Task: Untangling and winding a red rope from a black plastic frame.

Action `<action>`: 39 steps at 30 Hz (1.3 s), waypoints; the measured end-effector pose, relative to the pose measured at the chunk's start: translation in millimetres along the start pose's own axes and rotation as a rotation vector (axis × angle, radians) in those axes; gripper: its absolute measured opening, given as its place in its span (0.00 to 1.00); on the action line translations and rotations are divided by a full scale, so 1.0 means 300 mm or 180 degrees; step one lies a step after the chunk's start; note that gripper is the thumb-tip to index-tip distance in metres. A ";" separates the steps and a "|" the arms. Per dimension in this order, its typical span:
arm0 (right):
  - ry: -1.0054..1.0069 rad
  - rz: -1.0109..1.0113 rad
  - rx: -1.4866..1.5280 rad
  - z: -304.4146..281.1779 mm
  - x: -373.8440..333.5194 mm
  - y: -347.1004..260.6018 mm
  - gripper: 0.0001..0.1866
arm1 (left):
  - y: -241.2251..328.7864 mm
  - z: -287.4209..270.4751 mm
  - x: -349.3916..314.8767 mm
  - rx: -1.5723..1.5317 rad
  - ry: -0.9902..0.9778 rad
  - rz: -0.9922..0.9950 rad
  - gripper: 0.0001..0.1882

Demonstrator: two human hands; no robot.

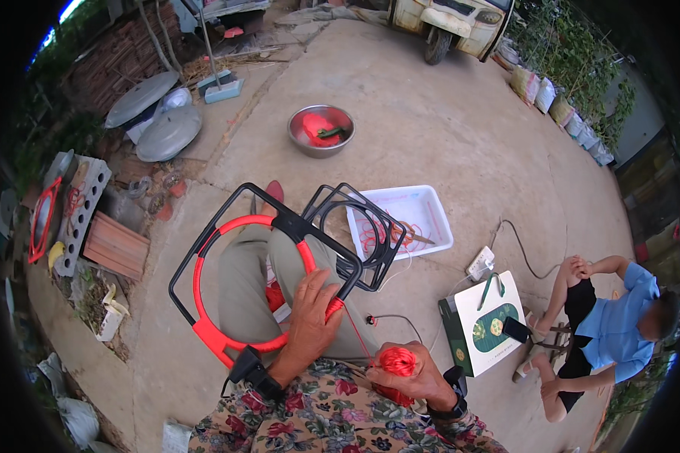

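Observation:
A black frame (183, 257) with a ring inside it rests over my lap. Red cord (198, 281) wraps much of the ring, though its upper right part is bare black. My left hand (310, 313) grips the ring's right side, fingers curled over the red wrapping. In my right hand (425, 375) is a bundle of red cord (397, 361), held close to my body. A thin red strand runs from the bundle up toward the ring. Just beyond my knees, more black frames (332, 198) lean against a white plastic tray (440, 240).
The tray holds red strands and scissors. Farther off stands a metal bowl (321, 151) with red and green things inside. On the right are a power strip (480, 264), a white and green gift bag (463, 362) with a phone on it, and a seated person (616, 317).

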State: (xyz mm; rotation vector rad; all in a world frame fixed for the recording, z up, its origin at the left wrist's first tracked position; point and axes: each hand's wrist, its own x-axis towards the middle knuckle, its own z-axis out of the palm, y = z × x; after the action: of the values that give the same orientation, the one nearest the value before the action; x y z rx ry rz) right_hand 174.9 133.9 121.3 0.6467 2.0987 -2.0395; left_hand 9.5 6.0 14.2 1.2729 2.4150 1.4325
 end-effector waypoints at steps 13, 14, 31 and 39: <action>0.1494 -0.1774 -0.2408 -0.179 0.122 -0.048 0.21 | 0.009 0.027 0.069 -0.0950 0.0513 0.0112 0.04; 0.1504 -0.1772 -0.2390 -0.184 0.137 -0.027 0.21 | 0.007 0.026 0.076 -0.0946 0.0520 0.0094 0.04; 0.0869 -0.2673 -0.1522 -0.050 0.678 0.300 0.22 | -0.042 0.083 0.133 -0.0146 0.0702 0.0211 0.05; 0.0030 -0.1400 -0.0901 -0.063 0.655 0.302 0.37 | -0.090 0.064 0.162 -0.0073 0.0506 0.0229 0.06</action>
State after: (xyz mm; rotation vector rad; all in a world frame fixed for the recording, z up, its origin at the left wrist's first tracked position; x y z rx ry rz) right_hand 38.6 190.9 -37.8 0.1593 2.6528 -1.8597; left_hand -30.9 46.0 -0.5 1.3007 2.4654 1.6347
